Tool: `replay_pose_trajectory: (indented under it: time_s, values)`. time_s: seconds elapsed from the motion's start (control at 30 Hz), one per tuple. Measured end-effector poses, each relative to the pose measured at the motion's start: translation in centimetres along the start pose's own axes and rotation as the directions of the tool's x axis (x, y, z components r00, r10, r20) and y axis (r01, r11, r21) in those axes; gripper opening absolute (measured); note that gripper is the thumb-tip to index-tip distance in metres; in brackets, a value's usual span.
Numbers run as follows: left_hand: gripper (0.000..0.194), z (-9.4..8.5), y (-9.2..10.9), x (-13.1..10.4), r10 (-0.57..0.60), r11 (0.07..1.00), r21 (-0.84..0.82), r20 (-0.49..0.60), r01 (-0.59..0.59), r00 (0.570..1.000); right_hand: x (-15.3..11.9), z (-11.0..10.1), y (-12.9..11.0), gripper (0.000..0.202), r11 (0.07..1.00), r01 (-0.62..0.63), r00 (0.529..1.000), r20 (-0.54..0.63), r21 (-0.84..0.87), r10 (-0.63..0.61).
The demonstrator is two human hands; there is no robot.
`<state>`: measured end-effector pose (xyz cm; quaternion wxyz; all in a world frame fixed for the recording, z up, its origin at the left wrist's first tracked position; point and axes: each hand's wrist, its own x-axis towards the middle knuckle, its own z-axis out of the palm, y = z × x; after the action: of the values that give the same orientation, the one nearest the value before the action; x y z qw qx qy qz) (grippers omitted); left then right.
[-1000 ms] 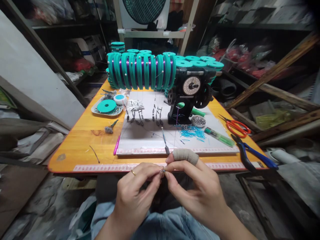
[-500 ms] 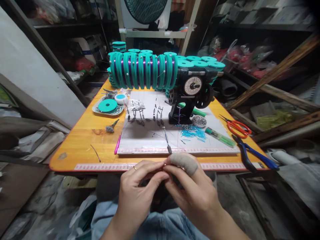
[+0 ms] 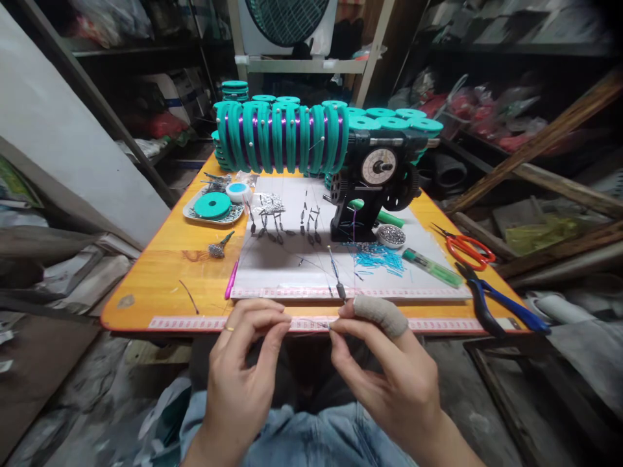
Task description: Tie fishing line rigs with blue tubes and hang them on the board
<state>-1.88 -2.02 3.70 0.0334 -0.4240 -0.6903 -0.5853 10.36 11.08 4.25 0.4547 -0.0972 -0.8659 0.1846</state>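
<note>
Over the table's front edge, my left hand has thumb and forefinger pinched on what looks like a thin fishing line. That line runs across to my right hand, whose thumb and forefinger are pinched on its other end. A grey sleeve wraps one right finger. Just beyond those right fingertips, a small dark fishing sinker sticks up, with a bluish twisted piece and a pale tip above it. My fingers hide exactly how the sinker is attached.
A black stand with a dial carries a row of teal spools. Several dark sinkers hang behind the white board. Blue pieces, a bowl of metal bits, orange scissors and blue pliers lie right. A tray stands left.
My hands have drawn apart sideways from touching fingertips, baring the thin line between them. The sinker has shifted slightly right with my right hand.
</note>
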Motion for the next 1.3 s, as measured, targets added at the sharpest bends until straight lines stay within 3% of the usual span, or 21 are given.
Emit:
replay_pose_trajectory:
  time_s: [0.1, 0.17, 0.27, 0.43, 0.6, 0.77, 0.87, 1.3]
  values:
    - [0.021, -1.0, 1.1, -0.5, 0.255, 0.955, 0.17, -0.066, -0.241, 0.965, -0.1, 0.3, -0.1, 0.026, 0.999, 0.043, 0.999, 0.016, -0.029, -0.042]
    - [0.027, -1.1, 1.6, -0.9, 0.362, 0.911, 0.218, -0.019, -0.349, 0.932, -0.1, 0.6, -0.2, 0.026, 0.996, 0.07, 0.997, 0.021, -0.051, -0.069]
    - [0.033, -0.9, 1.2, -1.1, 0.426, 0.868, 0.242, 0.084, -0.433, 0.901, 0.0, 0.7, -0.3, 0.027, 0.994, 0.09, 0.996, 0.022, -0.066, -0.089]
    - [0.031, -0.3, -0.3, -0.2, 0.427, 0.846, 0.278, 0.16, -0.456, 0.89, 0.1, 0.5, -0.3, 0.027, 0.992, 0.113, 0.993, 0.037, -0.047, -0.112]
    - [0.026, -0.3, -0.6, -0.3, 0.421, 0.844, 0.284, 0.178, -0.456, 0.889, 0.1, 0.6, -0.2, 0.028, 0.997, 0.079, 0.997, 0.027, -0.02, -0.079]
    - [0.03, 0.0, -0.7, -0.8, 0.483, 0.827, 0.252, 0.138, -0.502, 0.865, 0.5, 0.2, -0.2, 0.016, 0.97, -0.144, 0.988, 0.087, 0.194, 0.129]
    - [0.03, 0.3, -0.6, -0.7, 0.514, 0.818, 0.246, 0.093, -0.52, 0.852, 0.9, -0.4, 0.0, 0.014, 0.926, -0.222, 0.971, 0.161, 0.305, 0.179]
    - [0.03, 0.1, -0.4, -0.2, 0.553, 0.797, 0.246, 0.069, -0.551, 0.83, 0.9, -0.8, 0.1, 0.017, 0.908, -0.23, 0.965, 0.202, 0.351, 0.166]
